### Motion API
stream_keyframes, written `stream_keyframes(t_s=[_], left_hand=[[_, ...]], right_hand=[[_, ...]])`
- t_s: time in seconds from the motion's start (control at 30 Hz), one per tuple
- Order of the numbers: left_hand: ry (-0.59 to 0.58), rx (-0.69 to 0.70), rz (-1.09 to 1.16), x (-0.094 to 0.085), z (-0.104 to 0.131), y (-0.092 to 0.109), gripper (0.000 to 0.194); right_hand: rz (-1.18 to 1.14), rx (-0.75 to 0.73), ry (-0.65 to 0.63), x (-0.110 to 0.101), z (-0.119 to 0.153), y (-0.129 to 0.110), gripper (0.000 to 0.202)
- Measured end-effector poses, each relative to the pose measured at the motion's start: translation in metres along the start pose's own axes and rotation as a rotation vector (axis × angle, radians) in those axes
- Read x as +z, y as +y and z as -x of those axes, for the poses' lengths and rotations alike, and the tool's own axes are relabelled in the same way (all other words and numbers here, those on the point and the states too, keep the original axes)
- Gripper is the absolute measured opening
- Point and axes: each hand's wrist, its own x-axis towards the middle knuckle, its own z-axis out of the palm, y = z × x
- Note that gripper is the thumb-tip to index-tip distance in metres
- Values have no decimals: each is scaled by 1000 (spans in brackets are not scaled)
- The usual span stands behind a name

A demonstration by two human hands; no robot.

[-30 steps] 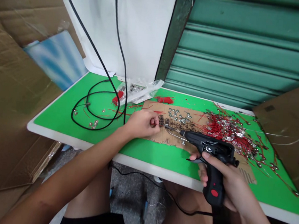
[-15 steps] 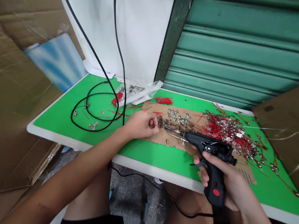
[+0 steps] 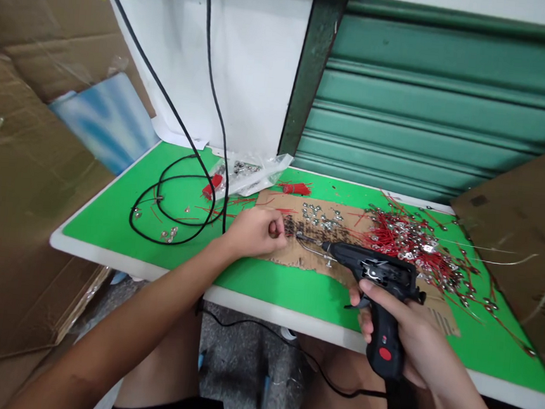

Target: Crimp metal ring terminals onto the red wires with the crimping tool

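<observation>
My right hand [image 3: 387,310] is wrapped round the grip of a black soldering gun [image 3: 367,264] with a red button. Its metal tip points left, over a scorched cardboard sheet [image 3: 310,259]. Just left of the tip, my left hand [image 3: 258,232] is closed in a pinch at the sheet's left part; what the fingers hold is too small to make out. Small metal discs [image 3: 321,216] lie on the sheet behind the tip. To the right is a heap of red wires with metal discs [image 3: 407,242].
On the green table [image 3: 109,216] lie a looped black cable [image 3: 132,218], a clear plastic bag [image 3: 256,174], a red wire bundle [image 3: 296,188] and loose discs [image 3: 169,234]. Cardboard boxes [image 3: 14,207] stand left and right [image 3: 527,233]. A green shutter [image 3: 443,105] rises behind.
The camera view has tilted up slightly. My left hand remains pinched near the tip, and my right hand keeps the soldering gun in nearly the same place.
</observation>
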Motion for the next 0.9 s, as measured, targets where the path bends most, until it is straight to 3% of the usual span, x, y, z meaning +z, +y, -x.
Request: stream_keyframes(t_s=[0.27,0.53,0.9], left_hand=[[-26,-20,15,-3,1,3,3],[-14,-29,27,-4,1,5,1],[-9,-17,22,-2,1,3,1]], right_hand=[[8,-63,-20,0,0,0,54],[55,-42,42,6,7,-5,54],[54,-86,34,1,0,6,59]])
